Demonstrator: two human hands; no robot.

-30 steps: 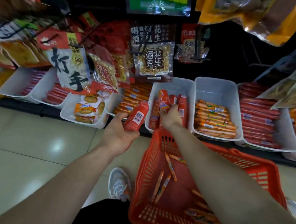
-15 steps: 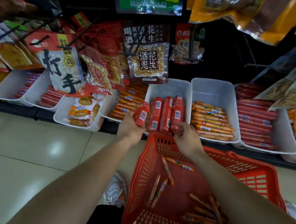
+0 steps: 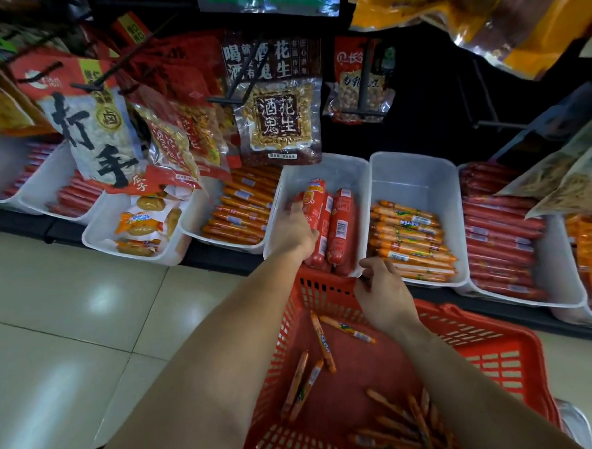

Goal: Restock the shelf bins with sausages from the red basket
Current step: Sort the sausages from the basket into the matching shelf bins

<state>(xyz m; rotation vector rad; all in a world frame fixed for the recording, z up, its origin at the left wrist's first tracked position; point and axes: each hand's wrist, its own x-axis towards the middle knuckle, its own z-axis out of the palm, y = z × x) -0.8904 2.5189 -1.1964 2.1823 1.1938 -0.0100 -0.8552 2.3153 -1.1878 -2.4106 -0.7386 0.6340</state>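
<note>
The red basket [image 3: 493, 348] sits low in front of me with several thin orange sausages [image 3: 323, 341] loose on its floor. Straight ahead, a white shelf bin [image 3: 322, 169] holds thick red sausages [image 3: 341, 228] lying side by side. My left hand [image 3: 293, 233] is inside that bin and grips one thick red sausage [image 3: 313, 197] at the left of the row, its far end tilted up. My right hand [image 3: 382, 297] hovers over the basket's far rim just below the bin's front corner, fingers loosely curled with nothing in them.
To the right, a white bin [image 3: 415, 170] is half full of thin orange sausages, then a bin of long red sausages [image 3: 501, 234]. Left bins hold orange sausages [image 3: 242, 210] and buns [image 3: 140, 225]. Snack bags [image 3: 275, 112] hang above on hooks. Tiled floor [image 3: 87, 321] lies left.
My left hand has carried its thick sausage from the bin's left edge into the bin. My right hand has let go of the sausages it placed and drawn back toward the basket rim.
</note>
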